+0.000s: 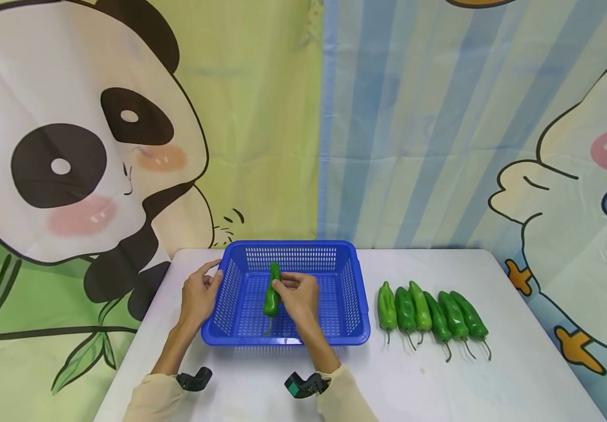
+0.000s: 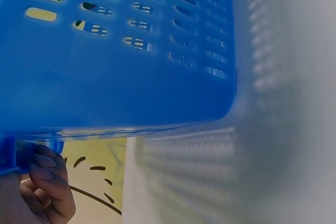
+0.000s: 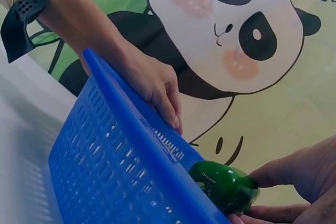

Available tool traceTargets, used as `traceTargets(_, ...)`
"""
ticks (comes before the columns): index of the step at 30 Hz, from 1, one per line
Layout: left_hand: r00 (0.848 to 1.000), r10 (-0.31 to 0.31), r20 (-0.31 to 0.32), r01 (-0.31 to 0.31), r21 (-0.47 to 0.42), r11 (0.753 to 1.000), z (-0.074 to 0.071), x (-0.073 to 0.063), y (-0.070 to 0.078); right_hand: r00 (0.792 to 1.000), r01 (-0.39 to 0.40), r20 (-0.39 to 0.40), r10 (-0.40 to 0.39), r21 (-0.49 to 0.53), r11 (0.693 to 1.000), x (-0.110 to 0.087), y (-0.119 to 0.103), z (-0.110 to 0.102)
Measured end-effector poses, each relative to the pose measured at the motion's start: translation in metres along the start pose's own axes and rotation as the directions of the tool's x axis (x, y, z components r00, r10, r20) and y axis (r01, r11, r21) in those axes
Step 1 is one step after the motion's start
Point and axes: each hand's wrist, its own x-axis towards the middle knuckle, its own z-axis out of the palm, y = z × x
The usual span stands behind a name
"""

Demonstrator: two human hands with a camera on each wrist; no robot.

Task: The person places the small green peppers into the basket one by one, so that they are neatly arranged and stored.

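A blue plastic basket (image 1: 240,340) with slotted walls stands on the white table in the head view. My right hand (image 1: 301,298) pinches a green pepper (image 1: 272,300) between thumb and fingers over the basket, its thin stem pointing toward me. The right wrist view shows this pepper (image 3: 223,182) at the basket's rim level, thumb on one side and fingers on the other. At the basket's left side, my left hand (image 1: 198,298) holds the rim. Curled fingers (image 2: 50,179) of that hand show under the rim in the left wrist view.
Several green peppers lie in a row right of the basket, among them a lighter one (image 1: 387,308) at the left end and a darker one (image 1: 469,316) at the right. Behind the white table (image 1: 414,387) hangs a curtain (image 1: 261,146) with a panda print.
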Motion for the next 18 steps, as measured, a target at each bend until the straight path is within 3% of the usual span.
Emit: traceTargets(18,1.000,-0.010,0.003,0.010,-0.009,1.000,0.000,0.000,0.001,0.999,0.045,-0.016,-0.047,-0.130,0.991,-0.001,-0.003,0.022)
